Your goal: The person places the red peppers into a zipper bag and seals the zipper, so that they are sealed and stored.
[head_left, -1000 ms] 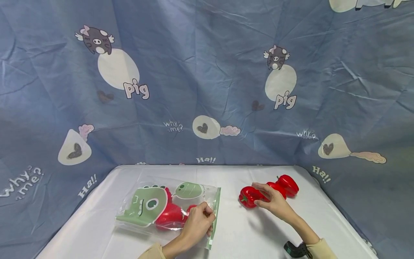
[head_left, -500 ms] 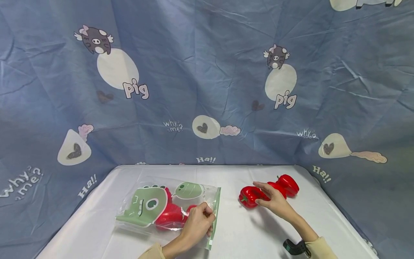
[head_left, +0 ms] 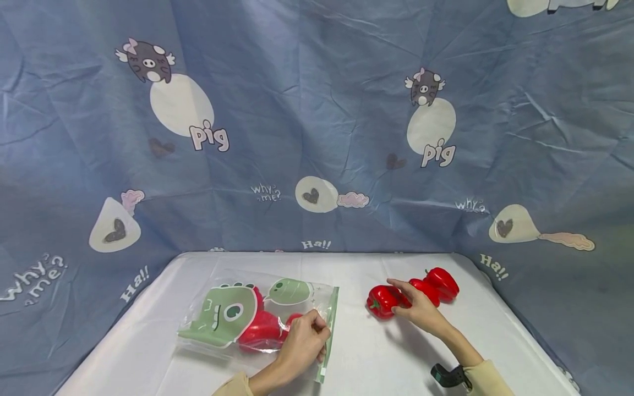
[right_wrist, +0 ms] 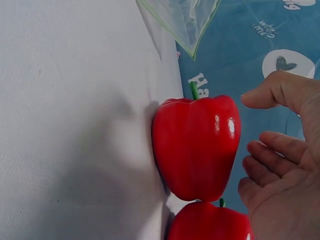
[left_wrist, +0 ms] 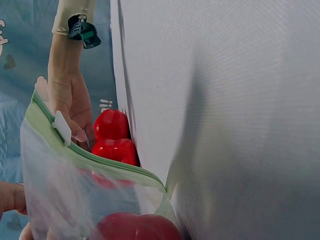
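Note:
My left hand [head_left: 303, 338] pinches a clear zip bag [head_left: 213, 316] with a green cartoon print, near its green zip edge. Inside the bag show red bell peppers [head_left: 260, 330], partly covered by the print. In the left wrist view, the bag's mouth is raised, with a white slider [left_wrist: 62, 127] on the zip. My right hand [head_left: 421, 311] hovers beside a red bell pepper [head_left: 381, 302] with a green stem, thumb and fingers spread. The right wrist view has this pepper [right_wrist: 195, 145] lying just off the fingertips, with a gap between.
Two more red bell peppers [head_left: 424, 290] lie behind the first in a slanting row on the white table [head_left: 356, 352]. A blue cloth [head_left: 317, 132] with pig prints hangs behind the table. The right forearm bears a black device [head_left: 448, 377].

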A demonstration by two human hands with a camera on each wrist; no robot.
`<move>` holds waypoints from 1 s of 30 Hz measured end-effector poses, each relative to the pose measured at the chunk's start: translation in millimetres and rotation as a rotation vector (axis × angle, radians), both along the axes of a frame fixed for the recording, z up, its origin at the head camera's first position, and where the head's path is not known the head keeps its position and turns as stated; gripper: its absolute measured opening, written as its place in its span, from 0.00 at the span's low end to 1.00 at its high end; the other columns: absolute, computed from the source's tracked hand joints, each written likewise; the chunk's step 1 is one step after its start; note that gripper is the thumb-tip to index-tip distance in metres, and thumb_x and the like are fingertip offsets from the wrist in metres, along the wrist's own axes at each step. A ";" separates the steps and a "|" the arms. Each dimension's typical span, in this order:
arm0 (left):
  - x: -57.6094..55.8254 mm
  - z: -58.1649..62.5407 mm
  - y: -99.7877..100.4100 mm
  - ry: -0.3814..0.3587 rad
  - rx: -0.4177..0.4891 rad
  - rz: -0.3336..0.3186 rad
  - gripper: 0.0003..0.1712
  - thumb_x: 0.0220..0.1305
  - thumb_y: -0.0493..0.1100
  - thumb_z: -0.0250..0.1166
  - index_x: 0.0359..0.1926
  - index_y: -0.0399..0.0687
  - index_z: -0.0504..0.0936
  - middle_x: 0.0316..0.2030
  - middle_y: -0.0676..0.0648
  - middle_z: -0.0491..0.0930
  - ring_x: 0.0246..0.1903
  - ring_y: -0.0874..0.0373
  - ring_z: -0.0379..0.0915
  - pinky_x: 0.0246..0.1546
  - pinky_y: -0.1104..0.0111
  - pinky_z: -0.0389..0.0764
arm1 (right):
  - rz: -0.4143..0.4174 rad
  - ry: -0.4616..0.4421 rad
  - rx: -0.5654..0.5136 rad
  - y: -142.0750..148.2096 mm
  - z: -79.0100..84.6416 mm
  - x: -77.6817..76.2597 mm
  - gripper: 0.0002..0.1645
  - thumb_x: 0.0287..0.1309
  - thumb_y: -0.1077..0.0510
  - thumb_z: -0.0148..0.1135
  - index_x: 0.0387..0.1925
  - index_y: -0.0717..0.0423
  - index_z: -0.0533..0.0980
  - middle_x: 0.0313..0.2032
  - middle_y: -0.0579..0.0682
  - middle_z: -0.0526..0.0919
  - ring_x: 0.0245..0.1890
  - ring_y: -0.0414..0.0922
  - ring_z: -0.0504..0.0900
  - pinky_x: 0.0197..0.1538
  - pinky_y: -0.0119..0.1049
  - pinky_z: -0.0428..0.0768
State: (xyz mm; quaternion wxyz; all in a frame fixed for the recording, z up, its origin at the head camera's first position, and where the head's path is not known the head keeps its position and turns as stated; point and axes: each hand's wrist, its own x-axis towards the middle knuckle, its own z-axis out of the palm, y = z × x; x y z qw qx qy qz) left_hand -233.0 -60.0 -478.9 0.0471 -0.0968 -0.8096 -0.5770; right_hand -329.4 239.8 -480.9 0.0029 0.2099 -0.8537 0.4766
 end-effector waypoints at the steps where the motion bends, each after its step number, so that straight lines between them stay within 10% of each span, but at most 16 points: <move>1: 0.2 0.0 0.1 0.001 0.000 0.001 0.01 0.56 0.33 0.59 0.28 0.39 0.74 0.13 0.52 0.73 0.07 0.65 0.70 0.07 0.69 0.76 | 0.002 -0.002 -0.002 0.0 -1.2 -0.3 0.39 0.48 0.66 0.67 0.65 0.58 0.67 0.63 0.61 0.71 0.66 0.62 0.66 0.65 0.56 0.69; 30: 0.3 0.2 0.6 0.002 0.006 -0.004 0.02 0.56 0.33 0.59 0.29 0.38 0.74 0.13 0.51 0.73 0.07 0.65 0.70 0.07 0.70 0.75 | -0.064 0.049 0.042 -5.7 -12.7 -2.8 0.37 0.46 0.61 0.73 0.60 0.60 0.71 0.56 0.61 0.77 0.54 0.58 0.78 0.55 0.51 0.80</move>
